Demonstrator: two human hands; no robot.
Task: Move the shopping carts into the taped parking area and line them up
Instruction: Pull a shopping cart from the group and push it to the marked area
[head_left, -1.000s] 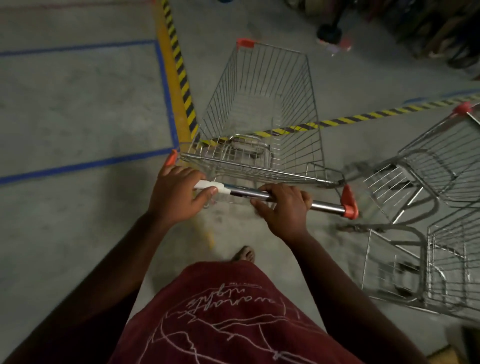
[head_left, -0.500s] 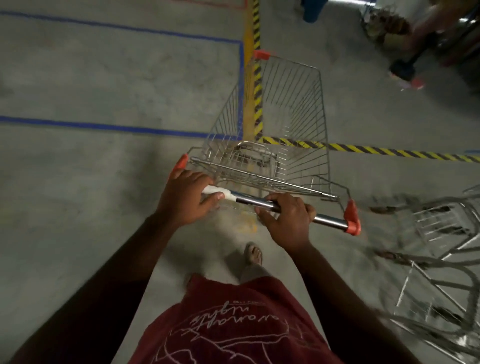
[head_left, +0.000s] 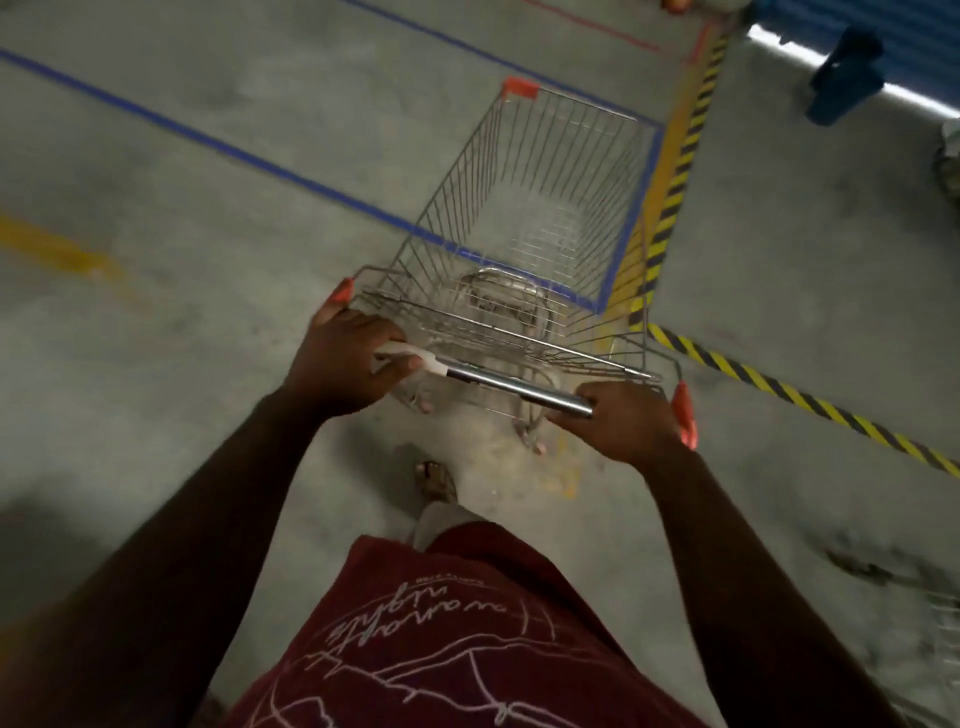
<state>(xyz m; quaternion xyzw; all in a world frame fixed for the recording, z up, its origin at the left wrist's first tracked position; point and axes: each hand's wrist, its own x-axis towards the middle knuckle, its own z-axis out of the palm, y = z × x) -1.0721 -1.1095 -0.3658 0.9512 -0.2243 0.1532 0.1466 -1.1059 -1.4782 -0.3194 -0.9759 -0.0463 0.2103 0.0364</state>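
An empty wire shopping cart (head_left: 535, 218) with orange corner caps stands in front of me, its nose pointing up and a little left. My left hand (head_left: 345, 366) grips the white left end of the metal handle bar (head_left: 511, 387). Near the bar's right end, by the orange cap, my right hand (head_left: 621, 423) grips it too. A blue tape rectangle (head_left: 332, 189) marks the floor, and the cart's basket sits over that rectangle's near right corner.
Yellow and black hazard tape (head_left: 675, 171) runs along the right side of the blue rectangle and turns off toward the lower right. A blue object (head_left: 844, 78) stands at the top right. Blurred wire of another cart (head_left: 940, 618) shows at the right edge.
The cart has swung left and rolled over the blue tape corner. My right hand slid to the bar's right end. The other carts have dropped out of view on the right.
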